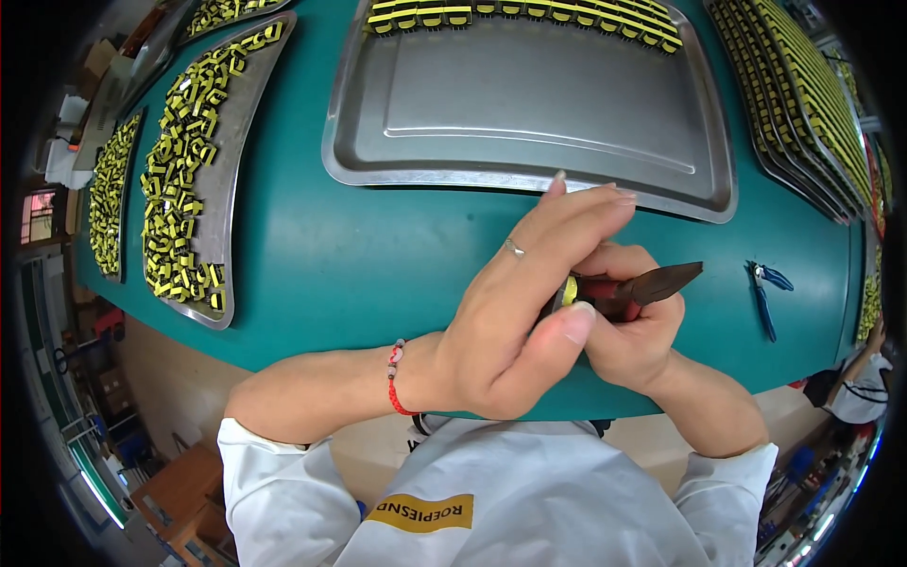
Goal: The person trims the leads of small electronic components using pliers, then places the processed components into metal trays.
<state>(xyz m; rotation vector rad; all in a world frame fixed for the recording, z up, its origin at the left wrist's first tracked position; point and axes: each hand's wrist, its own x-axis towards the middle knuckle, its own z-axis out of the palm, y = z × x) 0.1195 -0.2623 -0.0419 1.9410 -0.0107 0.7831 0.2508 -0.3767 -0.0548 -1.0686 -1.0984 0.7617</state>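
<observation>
My left hand (520,293) pinches a small yellow-and-black transformer (569,291) between thumb and fingers, its other fingers stretched out and a ring on one. Most of the part is hidden by the thumb and fingers. My right hand (652,340) is closed around a pair of pliers (666,283) with red handles and dark jaws, which point to the right. Both hands meet just this side of a large metal tray (529,94). Rows of similar transformers (567,14) line that tray's far side.
On the left, a metal tray (236,180) holds many loose transformers; more trays lie beyond it. Stacked trays (784,113) full of transformers stand at the right. Blue-handled cutters (763,298) lie on the green table (331,274). Another person (860,383) is at the right edge.
</observation>
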